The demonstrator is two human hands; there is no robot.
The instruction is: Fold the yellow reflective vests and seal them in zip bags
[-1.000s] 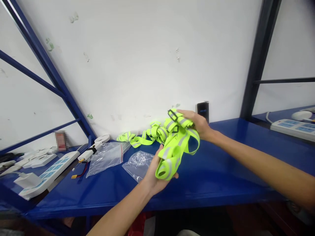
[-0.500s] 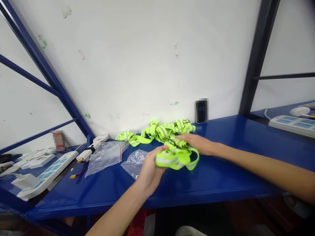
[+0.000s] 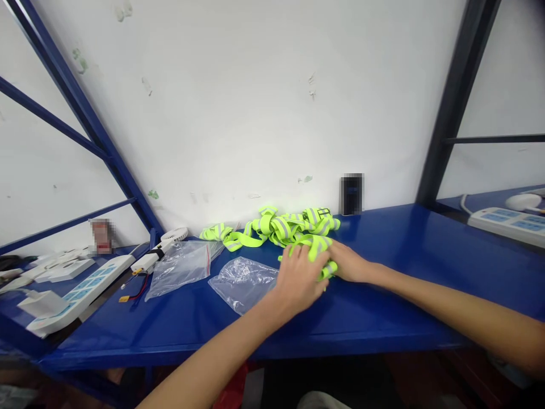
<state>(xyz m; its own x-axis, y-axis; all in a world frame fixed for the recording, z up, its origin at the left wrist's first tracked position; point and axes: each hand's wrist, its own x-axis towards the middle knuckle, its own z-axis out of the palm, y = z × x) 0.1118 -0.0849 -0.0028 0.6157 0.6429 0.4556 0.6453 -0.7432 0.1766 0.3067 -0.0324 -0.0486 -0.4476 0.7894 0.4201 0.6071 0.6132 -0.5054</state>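
My left hand (image 3: 301, 278) is closed over a bundled reflective strap (image 3: 317, 248), neon yellow-green with a silver stripe. From the far right side, my right hand (image 3: 347, 262) grips the same bundle, its fingers mostly hidden behind the strap. Just beyond both hands, a heap of like reflective straps (image 3: 279, 227) with dark buckles lies against the wall. Near my left forearm, a clear plastic bag (image 3: 242, 283) rests flat on the blue table (image 3: 361, 324).
To the left lie a zip bag (image 3: 181, 267), a small white fan (image 3: 174, 234), a wire with a yellow connector (image 3: 130, 296) and a white power strip (image 3: 85, 292). A dark box (image 3: 351, 195) stands by the wall. Another power strip (image 3: 508, 221) sits at right.
My left hand has moved right and up, folding over the strap, whose loose loops are now gathered between both hands. More of the clear bag shows.
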